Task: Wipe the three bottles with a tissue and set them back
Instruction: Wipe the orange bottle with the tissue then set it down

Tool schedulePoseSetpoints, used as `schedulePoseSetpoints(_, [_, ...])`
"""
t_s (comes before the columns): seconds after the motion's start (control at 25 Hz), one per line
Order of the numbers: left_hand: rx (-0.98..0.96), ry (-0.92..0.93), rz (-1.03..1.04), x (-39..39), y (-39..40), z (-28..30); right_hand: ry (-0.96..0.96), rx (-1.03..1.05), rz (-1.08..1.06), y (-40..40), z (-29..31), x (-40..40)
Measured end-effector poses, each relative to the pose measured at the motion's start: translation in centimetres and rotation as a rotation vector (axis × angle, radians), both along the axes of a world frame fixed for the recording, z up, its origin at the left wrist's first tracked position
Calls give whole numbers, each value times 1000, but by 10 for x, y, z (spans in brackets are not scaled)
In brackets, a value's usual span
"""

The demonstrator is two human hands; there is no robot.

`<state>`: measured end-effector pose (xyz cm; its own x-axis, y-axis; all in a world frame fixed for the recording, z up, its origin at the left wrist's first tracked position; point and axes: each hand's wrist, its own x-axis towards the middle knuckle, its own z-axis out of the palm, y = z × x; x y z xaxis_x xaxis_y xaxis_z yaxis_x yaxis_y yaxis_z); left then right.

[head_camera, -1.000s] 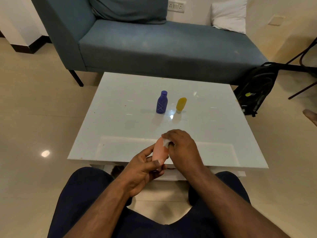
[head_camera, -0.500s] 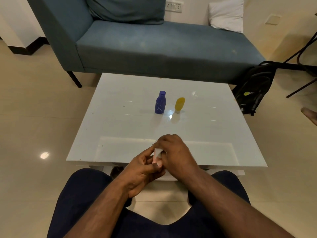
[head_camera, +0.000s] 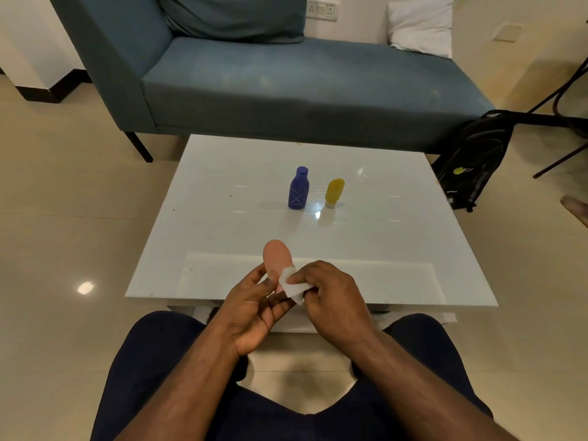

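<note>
Glossy white and low, the table (head_camera: 222, 192) is sitting in front of a blue sofa (head_camera: 286, 87), with a black backpack (head_camera: 471, 167) leaning at about two o'clock and pale tiles shining all around. Near the table's middle a purple bottle (head_camera: 298, 188) and a yellow bottle (head_camera: 333, 192) are standing upright just beside each other, purple at the left. The seated person is working over the near edge, at six o'clock from that pair. Their left hand (head_camera: 254, 310) is curling around the lower end of a pink bottle (head_camera: 277, 256), holding it so its long axis is pointing up and slightly away toward eleven o'clock, rounded end uppermost. Their right hand (head_camera: 331, 297) is pinching a white tissue (head_camera: 291, 283) and pressing it against the bottle's lower right side, close to the left fingers. I judge the wiping of this one to be in progress, with the upper half showing bare above the tissue, so the next stroke seems to be calling for travel up along that axis. Both standing bottles are lying at twelve o'clock from the hands, the yellow one slightly nearer the right hand.
</note>
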<state>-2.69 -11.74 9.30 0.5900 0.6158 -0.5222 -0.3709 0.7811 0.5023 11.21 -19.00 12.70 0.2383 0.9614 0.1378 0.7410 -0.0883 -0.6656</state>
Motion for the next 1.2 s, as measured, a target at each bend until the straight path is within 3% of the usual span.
schedulePoseSetpoints(0.2, [-97, -69, 58, 1, -4, 3, -13, 172, 10, -10, -8, -20])
schedulePoseSetpoints(0.32, [-149, -57, 77, -3, 0, -2, -105, 197, 98, -14, -18, -27])
schedulePoseSetpoints(0.52, [-185, -93, 102, -4, 1, -1, -66, 185, -53, -8, -20, -23])
schedulePoseSetpoints(0.72, [-197, -16, 58, -5, 3, -8, -124, 231, 41, -8, -18, -31])
schedulePoseSetpoints(0.84, [-194, -120, 87, -4, 2, -2, 22, 257, -130, 1, -22, -19])
schedulePoseSetpoints(1.0, [-163, -91, 83, -1, -2, -1, 24, 276, -55, -3, -21, -26])
schedulePoseSetpoints(1.2, [-134, -68, 84, -1, -5, 6, 92, 228, -153, 2, -22, -18])
